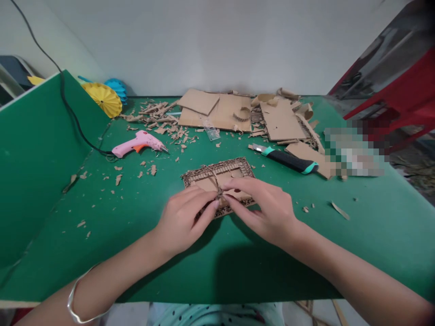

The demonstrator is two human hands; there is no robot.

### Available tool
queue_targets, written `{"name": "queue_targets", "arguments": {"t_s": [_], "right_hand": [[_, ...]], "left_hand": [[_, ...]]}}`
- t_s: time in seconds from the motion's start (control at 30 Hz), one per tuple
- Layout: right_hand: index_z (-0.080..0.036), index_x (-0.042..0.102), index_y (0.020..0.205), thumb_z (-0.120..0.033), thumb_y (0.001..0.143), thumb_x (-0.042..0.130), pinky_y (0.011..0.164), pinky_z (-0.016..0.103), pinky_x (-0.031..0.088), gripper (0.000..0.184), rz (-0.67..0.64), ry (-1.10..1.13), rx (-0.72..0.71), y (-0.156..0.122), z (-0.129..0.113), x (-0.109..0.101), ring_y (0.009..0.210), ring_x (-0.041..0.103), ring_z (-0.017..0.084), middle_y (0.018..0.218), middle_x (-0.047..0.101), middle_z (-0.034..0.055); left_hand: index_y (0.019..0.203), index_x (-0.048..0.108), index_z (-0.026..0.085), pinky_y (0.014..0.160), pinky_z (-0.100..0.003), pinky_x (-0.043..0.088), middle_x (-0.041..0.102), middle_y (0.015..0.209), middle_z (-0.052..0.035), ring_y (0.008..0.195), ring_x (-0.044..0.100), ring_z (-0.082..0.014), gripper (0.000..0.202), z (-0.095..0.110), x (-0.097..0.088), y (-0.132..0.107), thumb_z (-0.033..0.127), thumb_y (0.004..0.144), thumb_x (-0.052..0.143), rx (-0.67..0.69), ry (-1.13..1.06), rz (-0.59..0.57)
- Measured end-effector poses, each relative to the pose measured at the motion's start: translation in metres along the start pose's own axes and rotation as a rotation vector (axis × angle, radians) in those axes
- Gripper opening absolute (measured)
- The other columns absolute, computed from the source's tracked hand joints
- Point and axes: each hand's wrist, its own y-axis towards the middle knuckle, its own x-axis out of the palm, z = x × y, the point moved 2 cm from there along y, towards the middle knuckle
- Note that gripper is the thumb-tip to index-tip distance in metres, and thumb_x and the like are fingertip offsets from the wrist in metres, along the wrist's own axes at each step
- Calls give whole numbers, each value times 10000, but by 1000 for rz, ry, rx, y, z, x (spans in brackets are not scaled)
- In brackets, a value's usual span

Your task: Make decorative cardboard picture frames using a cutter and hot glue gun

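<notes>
A rectangular cardboard piece [249,168] with a raised border of corrugated strips lies on the green table in front of me. Over its middle stands a thin corrugated cardboard strip [216,177], its near end between my fingertips. My left hand [186,218] pinches that end from the left, thumb and forefinger together. From the right, the thumb and forefinger of my right hand [267,209] close on the same spot. Both hands cover the near side of the bordered piece, so the exact grip on the strip is partly hidden.
A pink glue gun [141,142] with a black cord lies at left. Right of centre is a black and teal utility knife [288,160], blade out. Cardboard sheets [224,113] and torn scraps [159,117] line the wall. Yellow [105,98] and blue paper fans stand back left.
</notes>
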Motion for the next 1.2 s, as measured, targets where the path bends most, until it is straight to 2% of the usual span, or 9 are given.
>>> {"name": "queue_targets", "arguments": {"t_s": [0.23,0.37,0.43,0.63,0.77,0.87,0.93,1.03,1.2], "right_hand": [[-216,546,1080,-105,812,508,690,278,520,293,-26,-48,-103,-6,0,2,768,655,169,827,691,37],[-203,548,989,-99,788,529,643,277,507,228,-24,-47,-111,-6,-3,2,705,635,166,763,672,37],[-218,535,897,-94,762,549,604,255,497,183,-3,-20,-49,-4,-3,2,655,621,146,720,651,13],[-227,431,755,-66,684,581,575,221,484,231,135,229,392,3,8,-2,659,611,118,715,598,-27],[-221,431,755,-59,683,575,561,226,480,228,170,330,477,8,21,-5,645,585,113,703,573,-26],[-222,427,736,-84,695,588,550,234,484,216,248,303,521,11,33,-10,608,571,112,667,557,-30],[-225,443,768,-118,716,597,530,241,485,194,231,266,535,13,40,-12,574,570,118,624,553,-39],[-231,471,895,-127,732,602,552,256,503,234,109,191,445,13,40,-11,618,605,135,677,607,-32],[-232,498,1008,-88,770,579,686,263,519,289,59,34,70,7,20,-6,760,640,135,847,664,-1]], "left_hand": [[876,595,117,582,-259,459,639,712,-62,630,552,-142,126,1,3,-3,164,838,485,152,188,15],[897,597,108,564,-255,441,639,708,-61,619,540,-141,129,2,4,-2,153,832,495,153,184,-10],[893,596,112,591,-253,445,646,743,-63,646,551,-139,125,3,4,-2,146,835,492,115,109,-28],[775,589,159,572,-202,419,591,623,13,587,538,-96,164,1,0,1,182,871,459,-149,-92,-59],[761,580,166,565,-192,409,597,620,28,580,543,-88,162,-1,0,2,188,870,462,-205,-135,-55],[733,570,166,572,-194,407,594,617,31,587,548,-88,184,-2,0,1,190,871,451,-234,-118,-60],[750,574,167,578,-195,410,597,618,32,591,553,-88,180,-2,0,0,193,873,444,-256,-110,-62],[883,595,166,580,-204,417,615,627,28,591,563,-96,159,-3,0,-1,207,875,441,-272,-103,-46],[1014,611,143,572,-219,435,646,635,4,572,572,-113,233,-4,2,-1,225,868,450,-288,-112,-50]]}}
